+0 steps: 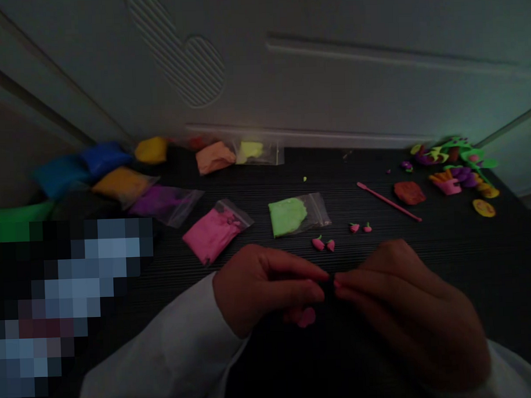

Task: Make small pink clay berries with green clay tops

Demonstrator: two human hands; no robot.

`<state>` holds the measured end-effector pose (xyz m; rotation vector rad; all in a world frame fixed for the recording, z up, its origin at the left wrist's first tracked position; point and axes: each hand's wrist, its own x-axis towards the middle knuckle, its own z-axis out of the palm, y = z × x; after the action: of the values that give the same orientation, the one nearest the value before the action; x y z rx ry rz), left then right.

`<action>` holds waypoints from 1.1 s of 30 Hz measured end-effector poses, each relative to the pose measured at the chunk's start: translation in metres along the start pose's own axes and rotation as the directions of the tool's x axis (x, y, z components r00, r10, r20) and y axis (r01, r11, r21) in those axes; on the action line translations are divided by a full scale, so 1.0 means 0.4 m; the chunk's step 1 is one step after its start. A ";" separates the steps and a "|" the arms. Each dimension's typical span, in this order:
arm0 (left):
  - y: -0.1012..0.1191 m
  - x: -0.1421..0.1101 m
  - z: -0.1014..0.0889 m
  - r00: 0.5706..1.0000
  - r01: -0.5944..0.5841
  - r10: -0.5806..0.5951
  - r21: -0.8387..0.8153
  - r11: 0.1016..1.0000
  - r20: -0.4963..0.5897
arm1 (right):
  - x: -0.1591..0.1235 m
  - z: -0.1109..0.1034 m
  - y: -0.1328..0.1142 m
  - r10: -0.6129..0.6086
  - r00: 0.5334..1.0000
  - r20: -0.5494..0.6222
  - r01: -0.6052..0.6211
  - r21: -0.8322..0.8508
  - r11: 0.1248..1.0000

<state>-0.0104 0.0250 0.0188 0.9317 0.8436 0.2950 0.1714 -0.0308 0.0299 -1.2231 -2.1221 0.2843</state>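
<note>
Low in the middle of the view, my left hand [268, 286] is curled, with a flattened lump of pink modelling clay [307, 318] held at its lower fingers. Its thumb and index tips point at my right hand [409, 310], which is closed in a pinch; what lies between those fingertips is too small and dark to make out. Just beyond the fingertips rest small pink clay pieces with green stems [318, 243], and a similar pair [355, 228] lies farther right. A clear bag of light green clay [287, 215] and a bag of pink clay [214, 232] lie ahead.
A pink modelling stick [390, 202] lies near a reddish-brown clay lump [408, 192]. Finished clay figures [450, 184] crowd the right end. Along the left are bags of purple [161, 204], orange [123, 183] and blue clay [105, 158]. A pale panel [331, 92] rises behind the dark table.
</note>
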 end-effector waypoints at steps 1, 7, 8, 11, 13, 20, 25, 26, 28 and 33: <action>0.003 -0.002 0.004 1.000 0.002 -0.002 0.002 1.000 0.012 | 0.002 0.002 -0.004 -0.012 1.000 -0.010 0.012 -0.001 1.000; 0.009 -0.004 0.010 0.998 -0.018 0.022 -0.052 0.998 0.065 | 0.012 0.025 -0.026 -0.067 0.996 -0.060 0.069 0.017 0.997; 0.007 -0.005 0.009 0.998 -0.023 0.027 -0.059 0.998 0.065 | 0.013 0.027 -0.029 -0.074 0.995 -0.061 0.076 0.028 0.997; -0.003 -0.003 0.006 0.995 -0.065 0.071 -0.092 0.994 0.065 | 0.017 0.031 -0.034 -0.078 0.995 -0.064 0.082 0.064 0.995; -0.011 0.001 0.004 0.991 -0.109 0.119 -0.128 0.986 0.067 | 0.018 0.033 -0.035 -0.062 0.996 -0.067 0.067 0.069 0.995; -0.009 0.013 -0.004 0.980 -0.196 0.196 -0.059 0.979 0.006 | 0.022 0.041 -0.022 0.008 0.999 -0.044 -0.007 0.018 1.000; -0.016 0.016 -0.002 0.961 -0.270 0.263 -0.102 0.957 -0.083 | 0.025 0.041 -0.020 -0.007 1.000 -0.021 0.007 0.027 1.000; -0.018 0.017 -0.001 0.958 -0.281 0.271 -0.107 0.954 -0.097 | 0.025 0.041 -0.021 -0.003 1.000 -0.022 0.003 0.027 1.000; -0.020 0.017 0.001 0.952 -0.297 0.285 -0.111 0.948 -0.111 | 0.025 0.041 -0.023 0.006 0.999 -0.040 -0.005 0.028 1.000; -0.019 0.019 0.002 0.940 -0.339 0.329 -0.127 0.932 -0.092 | 0.029 0.042 -0.034 0.012 0.997 -0.071 -0.009 0.048 0.999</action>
<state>-0.0060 0.0244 0.0091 0.9346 0.7142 0.6786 0.1474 -0.0262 0.0291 -1.1995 -2.0368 0.2903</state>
